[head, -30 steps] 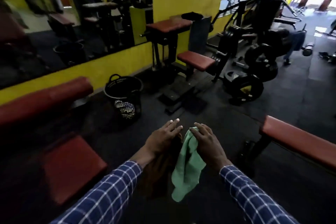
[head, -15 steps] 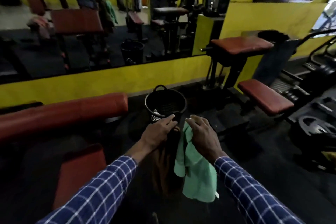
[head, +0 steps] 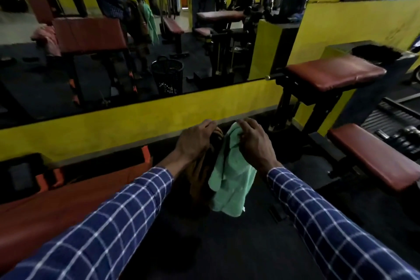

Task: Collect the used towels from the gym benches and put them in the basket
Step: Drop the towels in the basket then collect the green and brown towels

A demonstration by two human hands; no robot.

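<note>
I'm pinching a green towel (head: 229, 179) in my right hand (head: 256, 143) and a brown towel (head: 200, 177) in my left hand (head: 195, 141), both hanging beside the bench (head: 68, 209), and with the basket hidden they are risking dropping onto the floor.

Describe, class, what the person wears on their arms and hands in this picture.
Both arms wear long sleeves of dark blue cloth checked with thin white lines, the left sleeve and the right sleeve alike. The cuffs end at the wrists. The left hand and right hand are bare: no gloves.
</note>
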